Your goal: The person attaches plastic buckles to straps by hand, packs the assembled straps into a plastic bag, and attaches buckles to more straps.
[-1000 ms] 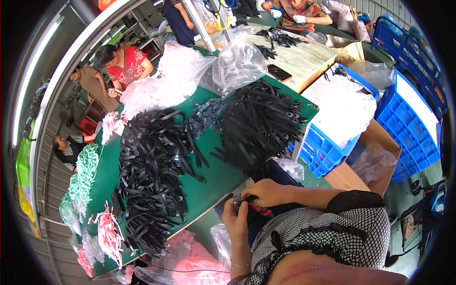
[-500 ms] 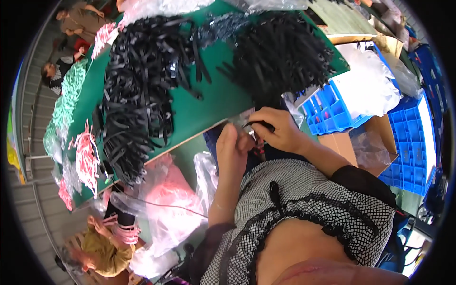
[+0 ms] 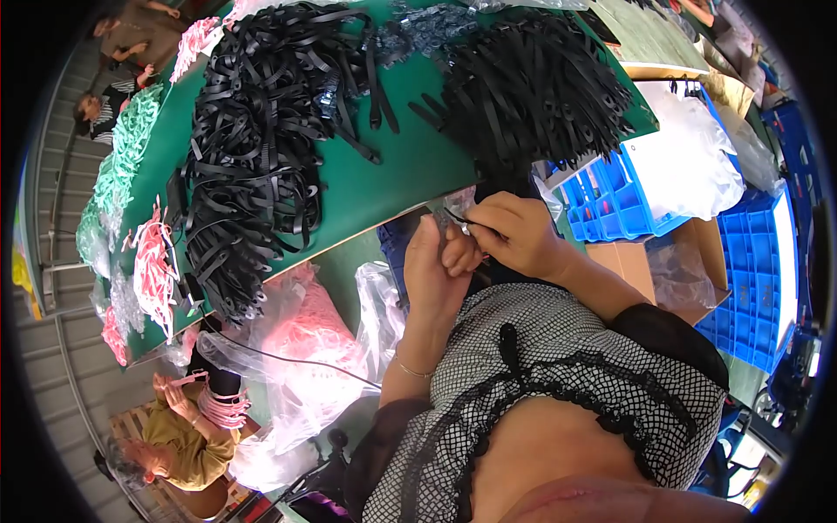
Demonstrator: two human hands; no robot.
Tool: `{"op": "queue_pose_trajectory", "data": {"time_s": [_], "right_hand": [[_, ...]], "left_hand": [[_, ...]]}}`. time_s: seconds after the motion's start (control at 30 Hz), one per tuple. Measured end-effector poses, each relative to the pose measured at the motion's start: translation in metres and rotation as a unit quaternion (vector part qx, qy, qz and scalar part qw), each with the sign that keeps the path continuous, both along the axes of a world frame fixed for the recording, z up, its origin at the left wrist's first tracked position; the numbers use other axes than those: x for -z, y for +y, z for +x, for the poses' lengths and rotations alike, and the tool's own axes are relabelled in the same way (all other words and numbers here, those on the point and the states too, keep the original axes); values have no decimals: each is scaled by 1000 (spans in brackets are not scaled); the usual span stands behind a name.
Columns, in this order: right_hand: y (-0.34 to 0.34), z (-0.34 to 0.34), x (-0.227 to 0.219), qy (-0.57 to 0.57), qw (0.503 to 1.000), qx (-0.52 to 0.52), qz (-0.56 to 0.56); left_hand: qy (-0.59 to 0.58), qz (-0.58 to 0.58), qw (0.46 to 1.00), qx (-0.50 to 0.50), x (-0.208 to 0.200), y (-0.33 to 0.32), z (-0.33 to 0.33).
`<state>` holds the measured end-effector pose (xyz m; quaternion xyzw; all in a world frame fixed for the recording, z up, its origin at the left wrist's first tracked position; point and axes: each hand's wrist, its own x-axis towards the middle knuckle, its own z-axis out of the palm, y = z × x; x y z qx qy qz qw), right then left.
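Note:
Both my hands are close together in front of my lap, just off the near edge of the green table [image 3: 392, 181]. My right hand [image 3: 516, 234] is closed in a pinch on a short black strap [image 3: 455, 215], whose end sticks out toward my left hand. My left hand [image 3: 438, 261] has its thumb up and its fingers curled; what lies inside them is hidden. A large tangled pile of black straps [image 3: 248, 148] covers the table's left part. Another bunch of black straps [image 3: 540, 96], laid more evenly, sits at the right.
Small clear plastic pieces [image 3: 427, 33] lie between the two piles. Pink cords [image 3: 155, 270] and green cords [image 3: 126, 161] hang over the left edge. A plastic bag of pink material [image 3: 318, 336] is below. At right stand blue crates [image 3: 602, 205] and a cardboard box [image 3: 623, 266]. Other people work at left.
My hands have turned slightly, with the right hand shifted a little right and the strap end now showing between them. The view has tilted a bit. At lower left, a person's hands have moved.

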<state>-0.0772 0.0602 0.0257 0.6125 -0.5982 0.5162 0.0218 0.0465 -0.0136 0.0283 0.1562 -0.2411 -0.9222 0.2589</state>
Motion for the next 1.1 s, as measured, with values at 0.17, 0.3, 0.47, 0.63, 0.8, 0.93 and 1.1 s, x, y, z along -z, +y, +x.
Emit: {"op": "queue_pose_trajectory", "data": {"time_s": [0.17,0.3,0.47,0.63,0.8,0.93,1.1], "right_hand": [[1,0,0,18,1000,-3,4],[2,1,2,36,999,-4,3],[-3,0,4,30,999,6,-16],[-4,0,-4,12,1000,15,-18],[4,-11,3,-249,952,-124,126],[5,-9,6,-185,967,-128,122],[9,-10,4,-268,939,-209,48]], "left_hand": [[18,3,1000,5,1,0,2],[34,35,999,0,4,-1,3],[23,42,999,12,7,-1,1],[49,8,998,45,9,-1,-2],[-132,-220,966,-28,14,1,4],[-229,-364,902,-43,5,7,10],[-202,-338,919,4,6,-1,15]]}}
